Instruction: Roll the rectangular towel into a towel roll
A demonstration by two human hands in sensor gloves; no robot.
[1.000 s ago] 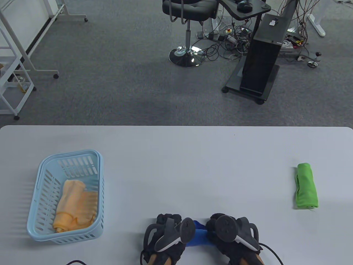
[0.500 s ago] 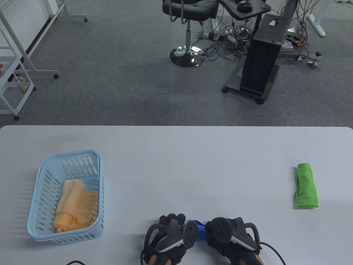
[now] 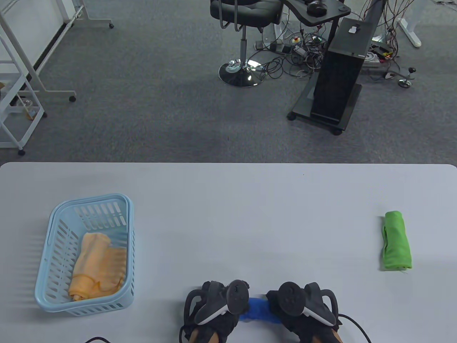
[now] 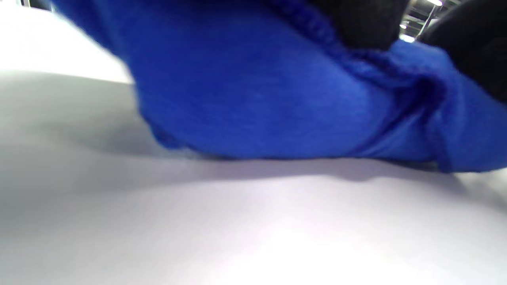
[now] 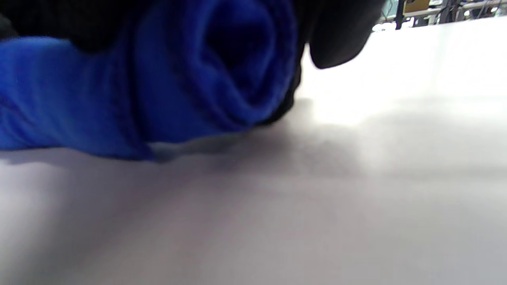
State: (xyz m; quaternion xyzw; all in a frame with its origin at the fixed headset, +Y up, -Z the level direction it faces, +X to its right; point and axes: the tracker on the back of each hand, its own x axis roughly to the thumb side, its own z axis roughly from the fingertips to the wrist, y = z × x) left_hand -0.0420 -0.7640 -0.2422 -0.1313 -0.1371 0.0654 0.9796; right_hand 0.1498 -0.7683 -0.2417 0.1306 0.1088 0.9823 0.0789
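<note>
A blue towel [image 3: 257, 310] lies rolled on the white table [image 3: 232, 214] near its front edge, mostly hidden between my two hands. My left hand [image 3: 214, 309] holds its left end and my right hand [image 3: 300, 307] holds its right end. The left wrist view shows the blue towel [image 4: 277, 99] resting on the table under black gloved fingers [image 4: 356, 19]. The right wrist view shows the spiral end of the roll [image 5: 233, 63] with gloved fingers [image 5: 340, 35] curled over it.
A light blue basket [image 3: 57, 293] at the left holds an orange towel [image 3: 98, 266]. A green rolled towel [image 3: 396, 241] lies at the right. Beyond the table's far edge are a chair [image 3: 242, 43] and a black stand [image 3: 339, 71] on grey carpet.
Both hands have drawn back a little toward the front edge with the blue towel, which now shows as a lower, flatter strip between them.
</note>
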